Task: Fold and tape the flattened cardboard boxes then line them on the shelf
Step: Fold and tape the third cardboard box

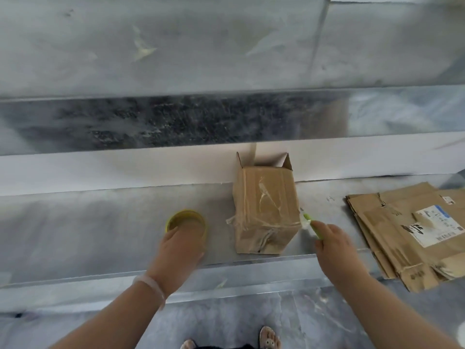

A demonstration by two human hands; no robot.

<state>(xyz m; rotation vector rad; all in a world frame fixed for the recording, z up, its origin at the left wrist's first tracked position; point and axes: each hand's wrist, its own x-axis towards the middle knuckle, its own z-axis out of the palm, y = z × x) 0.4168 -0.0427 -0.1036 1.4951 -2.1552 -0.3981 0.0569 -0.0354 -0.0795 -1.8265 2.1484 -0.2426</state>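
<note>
We think the risk is at the lower right edge of the box (265, 210). Our right hand (332, 245) is closed around a green cutter (308, 219) whose tip touches a loose tape end there, and a slip could cut the cardboard or tear the tape. Our left hand (182, 250) is curled on the yellow tape roll (186, 220), on the shelf (100, 222) just left of the box. The box stands on the shelf near its back wall, top flaps open. Its front is wrinkled, wears crossing strips of clear tape, and is dented near the bottom. The flattened boxes (402, 235) lie stacked to the right
</note>
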